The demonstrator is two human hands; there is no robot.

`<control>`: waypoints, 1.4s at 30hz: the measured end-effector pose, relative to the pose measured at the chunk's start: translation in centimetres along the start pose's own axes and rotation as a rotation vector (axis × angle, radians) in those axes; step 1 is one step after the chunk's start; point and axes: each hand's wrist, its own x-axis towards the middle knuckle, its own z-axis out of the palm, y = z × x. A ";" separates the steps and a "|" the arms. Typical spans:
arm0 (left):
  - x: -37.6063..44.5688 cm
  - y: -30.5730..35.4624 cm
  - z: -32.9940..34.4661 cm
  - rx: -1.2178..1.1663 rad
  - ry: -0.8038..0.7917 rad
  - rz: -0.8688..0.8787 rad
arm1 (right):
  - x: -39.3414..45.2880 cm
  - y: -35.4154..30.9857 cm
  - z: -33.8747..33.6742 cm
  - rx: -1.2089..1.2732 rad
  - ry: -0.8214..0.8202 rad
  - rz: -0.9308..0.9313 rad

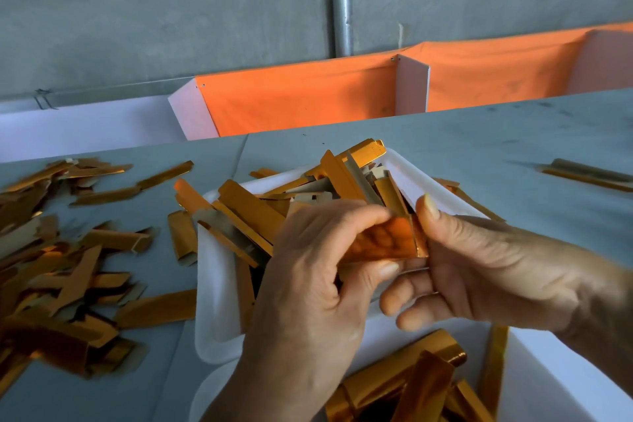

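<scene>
Both my hands hold one shiny gold card piece [388,240] above a white tray [214,271]. My left hand [318,288] pinches its left part between thumb and fingers. My right hand [486,271] grips its right end, thumb on top and fingers curled beneath. The piece looks partly folded at the right end. The tray under my hands is heaped with several gold card strips [253,212], some showing a grey back.
A loose pile of gold strips [58,267] covers the grey table [479,147] at left. A second white tray [548,377] with folded gold pieces [411,384] sits nearest me. A few strips [589,175] lie far right. Orange cloth bins [301,99] stand behind the table.
</scene>
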 end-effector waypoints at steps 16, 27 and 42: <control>-0.1 -0.8 0.1 -0.539 0.080 -0.411 | 0.8 0.2 2.7 -1.109 0.426 -0.038; -0.1 -0.5 0.3 -0.490 -0.027 -0.342 | 1.0 0.6 4.2 -1.312 0.428 -0.177; 0.0 0.4 0.0 -0.323 -0.172 -0.207 | -0.6 -2.0 1.4 -0.374 0.394 -0.420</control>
